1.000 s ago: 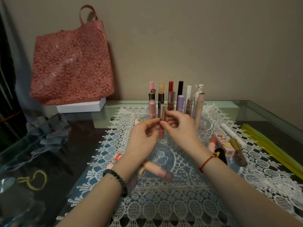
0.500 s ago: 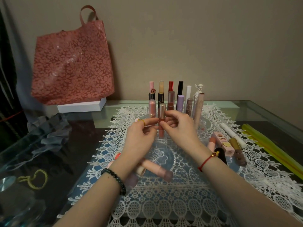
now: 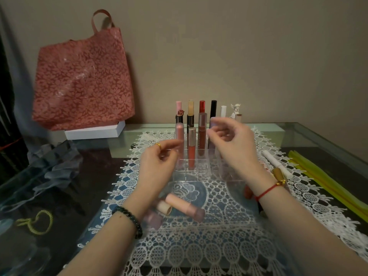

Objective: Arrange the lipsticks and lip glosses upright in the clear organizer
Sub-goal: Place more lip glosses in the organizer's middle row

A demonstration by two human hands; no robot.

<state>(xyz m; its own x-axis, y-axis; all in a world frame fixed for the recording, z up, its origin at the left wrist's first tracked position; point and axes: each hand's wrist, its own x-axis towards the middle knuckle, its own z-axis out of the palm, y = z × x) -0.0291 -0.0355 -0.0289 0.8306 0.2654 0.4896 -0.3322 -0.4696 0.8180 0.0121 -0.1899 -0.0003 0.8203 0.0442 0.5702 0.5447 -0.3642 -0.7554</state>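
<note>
Organizer on the lace mat before you, upright tubes in it, your left hand and right hand flanking its front, loose tubes lying nearer you, bag on box far left

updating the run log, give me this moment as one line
left hand: empty, left of organizer | right hand: empty, at its right side | coral gloss: upright in slot | pink tube: flat on mat

The left hand wears 1 gold ring, and a bead bracelet of dark round beads circles its wrist. At the wrist of the right hand sits 1 red cord bracelet with a small gold charm.
</note>
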